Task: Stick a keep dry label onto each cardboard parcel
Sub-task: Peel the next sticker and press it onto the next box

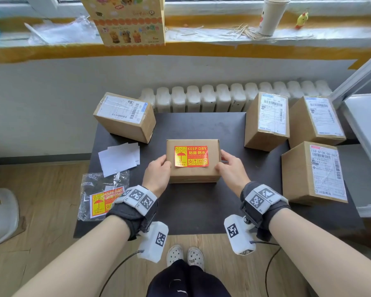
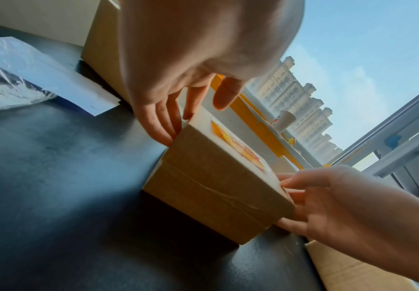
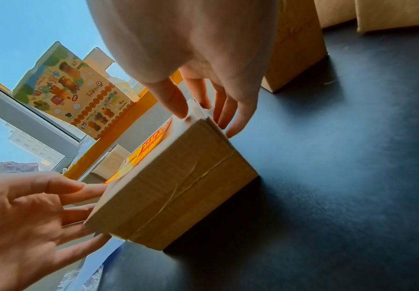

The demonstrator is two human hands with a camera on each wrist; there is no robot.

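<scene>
A small cardboard parcel point(image 1: 193, 175) point(image 2: 215, 189) point(image 3: 173, 189) sits mid-table with a red and yellow keep dry label point(image 1: 191, 156) point(image 2: 238, 145) point(image 3: 143, 153) stuck flat on its top. My left hand point(image 1: 160, 168) point(image 2: 176, 110) point(image 3: 41, 206) lies against the parcel's left side with straight fingers, thumb over the top edge. My right hand point(image 1: 229, 167) point(image 3: 203, 106) point(image 2: 327, 196) touches the right side the same way. A clear bag of spare labels point(image 1: 103, 196) lies at the table's front left, partly hidden by my left wrist.
Unlabelled parcels with shipping slips stand at the back left point(image 1: 124, 116) and along the right point(image 1: 266, 121) point(image 1: 317, 121) point(image 1: 313, 172). White backing papers point(image 1: 119, 158) lie left of the centre parcel. A radiator point(image 1: 234, 97) is behind the dark table point(image 1: 201, 206).
</scene>
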